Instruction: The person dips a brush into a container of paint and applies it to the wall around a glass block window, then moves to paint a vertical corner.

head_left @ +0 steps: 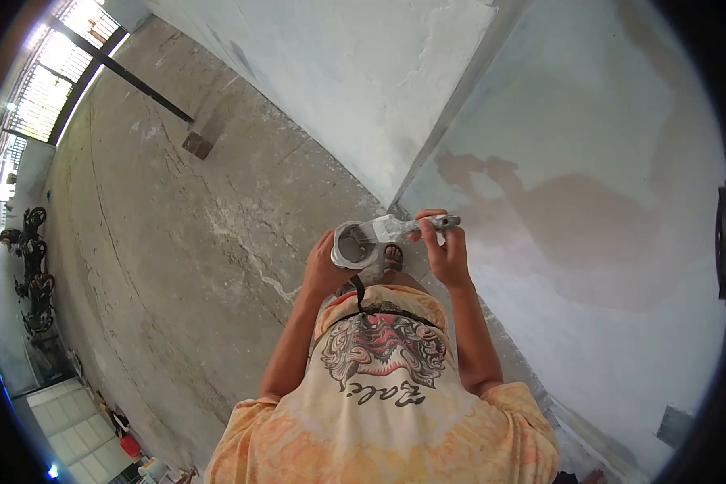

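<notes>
My left hand (323, 268) is wrapped round the side of a small round paint pot (336, 252), whose pale rim is smeared and whose inside looks grey. In my right hand (445, 253) is a paintbrush (395, 229), gripped by its handle, with the handle's dark end pointing right. White paint coats the brush head, and the bristle tips reach over the pot's right rim. Both hands are held in front of my body, close together at waist height.
A pale wall (589, 218) with a projecting corner stands ahead and to the right. Cracked concrete floor (169, 242) spreads left. A post stands on a brown block (197, 145). Motorcycles (34, 274) are parked far left. A dark wall box (674, 426) sits low right.
</notes>
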Tool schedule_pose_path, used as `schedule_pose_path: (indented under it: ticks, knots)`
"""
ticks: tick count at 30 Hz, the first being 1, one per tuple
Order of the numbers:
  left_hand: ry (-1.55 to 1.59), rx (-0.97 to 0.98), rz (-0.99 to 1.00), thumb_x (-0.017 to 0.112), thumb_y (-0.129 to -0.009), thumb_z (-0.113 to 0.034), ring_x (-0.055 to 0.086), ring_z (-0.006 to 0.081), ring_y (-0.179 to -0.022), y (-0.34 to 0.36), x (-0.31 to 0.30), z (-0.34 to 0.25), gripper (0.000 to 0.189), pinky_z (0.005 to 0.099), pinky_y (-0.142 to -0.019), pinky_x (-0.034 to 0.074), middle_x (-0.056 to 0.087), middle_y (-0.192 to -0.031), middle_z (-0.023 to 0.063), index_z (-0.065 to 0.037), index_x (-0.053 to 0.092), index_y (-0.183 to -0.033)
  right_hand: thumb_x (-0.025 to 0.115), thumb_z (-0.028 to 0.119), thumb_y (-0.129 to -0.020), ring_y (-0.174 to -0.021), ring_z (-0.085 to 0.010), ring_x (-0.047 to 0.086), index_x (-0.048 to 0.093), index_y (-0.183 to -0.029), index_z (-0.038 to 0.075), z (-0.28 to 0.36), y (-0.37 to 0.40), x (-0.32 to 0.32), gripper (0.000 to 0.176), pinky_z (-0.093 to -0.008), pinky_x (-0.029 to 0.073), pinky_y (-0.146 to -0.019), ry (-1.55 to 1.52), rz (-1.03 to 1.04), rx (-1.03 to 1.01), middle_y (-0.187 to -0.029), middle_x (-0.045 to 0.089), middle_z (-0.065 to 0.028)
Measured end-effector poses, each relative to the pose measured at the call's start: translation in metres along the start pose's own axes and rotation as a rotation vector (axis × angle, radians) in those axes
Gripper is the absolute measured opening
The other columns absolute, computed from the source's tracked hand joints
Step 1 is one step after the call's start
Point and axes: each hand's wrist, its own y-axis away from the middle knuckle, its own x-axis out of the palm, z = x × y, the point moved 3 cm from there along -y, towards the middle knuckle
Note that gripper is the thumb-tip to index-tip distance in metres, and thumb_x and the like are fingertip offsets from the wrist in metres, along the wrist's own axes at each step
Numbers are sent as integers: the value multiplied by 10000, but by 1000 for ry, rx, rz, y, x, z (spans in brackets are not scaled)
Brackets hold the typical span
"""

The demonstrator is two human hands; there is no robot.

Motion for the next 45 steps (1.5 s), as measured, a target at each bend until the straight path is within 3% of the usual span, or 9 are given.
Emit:
schedule_pose_path:
  ticks: [6, 8, 17, 26, 29, 30, 32, 38, 45]
  knots:
    - [-18, -59, 9, 1050, -732, -210, 801, 329, -1125, -3, 1, 1, 662, 435, -943, 633, 804, -1238, 129, -68, 772, -1315, 737, 171, -1094, -787, -284, 765, 749, -1220, 62, 21, 1, 13, 167, -401, 598, -774, 371, 187, -180, -979, 805, -112]
    - [62, -156, 45, 1019, -758, -234, 783, 362, -1127, -6, -6, -9, 607, 462, -948, 626, 802, -1241, 148, -86, 782, -1297, 807, 169, -1026, -840, -354, 747, 751, -1213, 109, 32, 7, 23, 204, -455, 589, -815, 466, 203, -401, -1016, 810, -119]
    - [31, -139, -12, 1040, -741, -265, 798, 370, -1077, -12, -7, -3, 601, 461, -910, 629, 817, -1174, 145, -82, 789, -1256, 831, 178, -999, -941, -355, 747, 747, -1220, 127, 35, 8, 32, 242, -472, 576, -863, 540, 221, -454, -1072, 814, -103]
    - [129, -174, 7, 1055, -725, -187, 815, 296, -1118, -14, -2, 11, 663, 429, -955, 631, 843, -1193, 113, -67, 775, -1313, 818, 84, -1000, -918, -372, 768, 757, -1206, 82, 27, 10, 26, 216, -431, 592, -865, 460, 197, -431, -1086, 819, -141]
    - [148, -193, 23, 1057, -713, -170, 817, 289, -1113, -17, 0, 8, 649, 422, -955, 629, 847, -1176, 117, -69, 780, -1290, 766, 84, -1057, -998, -294, 809, 754, -1212, 54, 31, 8, 10, 158, -405, 616, -905, 295, 116, -254, -1074, 819, -141]
    - [168, -160, 17, 1057, -721, -256, 805, 363, -1114, -19, 0, 10, 660, 465, -927, 630, 833, -1187, 146, -77, 771, -1289, 747, 90, -1077, -1025, -264, 815, 750, -1216, 44, 36, 0, 2, 146, -400, 621, -910, 228, 108, -152, -1064, 818, -140]
    - [73, -132, 38, 1057, -732, -182, 823, 272, -1077, -14, 5, 24, 610, 424, -919, 637, 847, -1154, 114, -59, 782, -1262, 747, 93, -1072, -1012, -271, 818, 747, -1219, 39, 61, -18, -24, 156, -394, 619, -888, 210, 21, -270, -1073, 816, -144]
    - [90, -53, 88, 1059, -750, -195, 823, 255, -1072, -24, 4, 17, 605, 423, -907, 646, 845, -1164, 117, -47, 770, -1260, 669, 100, -1068, -901, -274, 785, 724, -1240, -27, 195, -44, -98, 221, -381, 608, -804, 387, -381, -863, -1027, 803, -188]
    - [117, -78, 130, 1060, -739, -264, 801, 355, -1117, -26, 9, 2, 628, 469, -933, 632, 823, -1202, 140, -73, 774, -1264, 657, 93, -1107, -1045, -312, 796, 694, -1349, -5, 297, -101, -129, 264, -396, 630, -881, 483, -625, -1278, -1169, 801, -212]
